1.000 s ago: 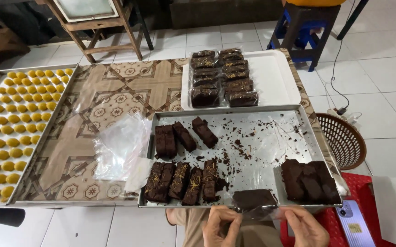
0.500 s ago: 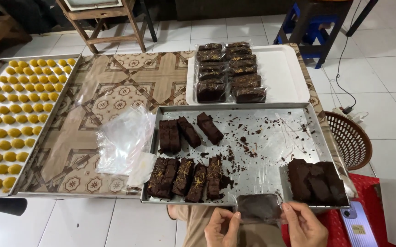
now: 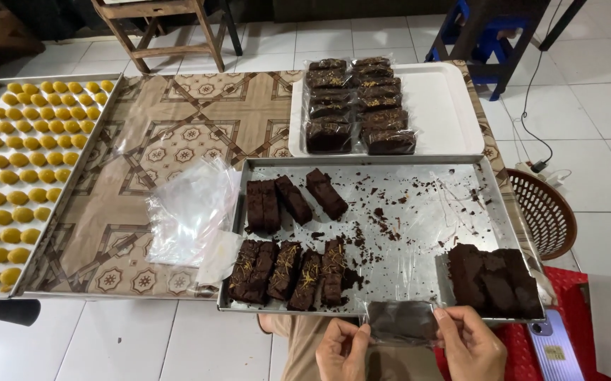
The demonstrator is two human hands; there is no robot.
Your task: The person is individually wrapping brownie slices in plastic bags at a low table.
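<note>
Since earlier frame, both hands drop below metal tray's [image 3: 390,166] near edge. Left hand [image 3: 343,349] and right hand [image 3: 471,342] each pinch one end of plastic-wrapped brownie slice [image 3: 403,322], held just off that edge.

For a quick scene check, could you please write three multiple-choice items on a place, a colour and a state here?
1. Where is the white tray of wrapped brownies?
A. beyond the metal tray
B. on the floor
C. on the stool

2. What colour are the small pastries on the left tray?
A. green
B. yellow
C. white

3. The brownie piece between the hands is
A. bare
B. in clear plastic
C. on a plate

Answers: 1 A, it lies at the table's far side. 2 B, rows of yellow rounds. 3 B, left hand and right hand hold its glossy wrapper.
</note>
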